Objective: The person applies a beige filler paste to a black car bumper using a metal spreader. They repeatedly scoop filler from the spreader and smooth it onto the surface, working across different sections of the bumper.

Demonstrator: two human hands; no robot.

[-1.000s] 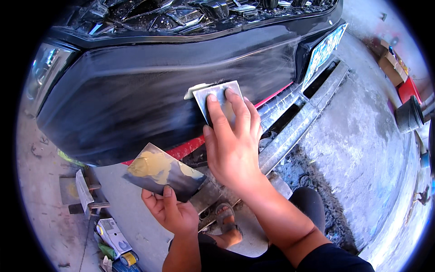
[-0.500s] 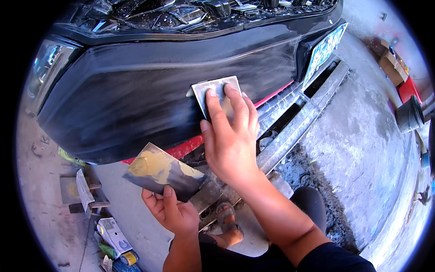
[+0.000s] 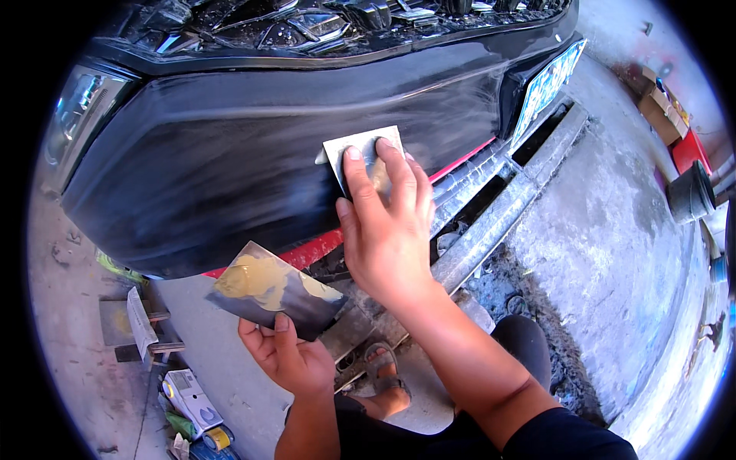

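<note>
My right hand (image 3: 387, 238) grips a square, pale metal spreader (image 3: 345, 149), its fingertips pressed on the plate against a scuffed black car bumper (image 3: 192, 169). A small pale smear of filler (image 3: 321, 158) shows just past the spreader's left edge. Lower left, my left hand (image 3: 291, 356) holds a wider grey plate (image 3: 307, 314), thumb on top, with beige paste (image 3: 253, 276) spread over much of it. This plate sits in front of the bumper's red lower trim (image 3: 314, 244).
A licence plate (image 3: 548, 80) sticks out at upper right. Metal rails (image 3: 498, 222) border a floor channel below. Cardboard boxes (image 3: 663, 111), a red container (image 3: 694, 146) and a dark bucket (image 3: 690, 192) stand at far right. A low wooden stand (image 3: 138, 333) and packages (image 3: 192, 399) lie lower left.
My right hand and its spreader have slid a little up the bumper and slightly left, away from my body. My left hand and its plate have barely moved.
</note>
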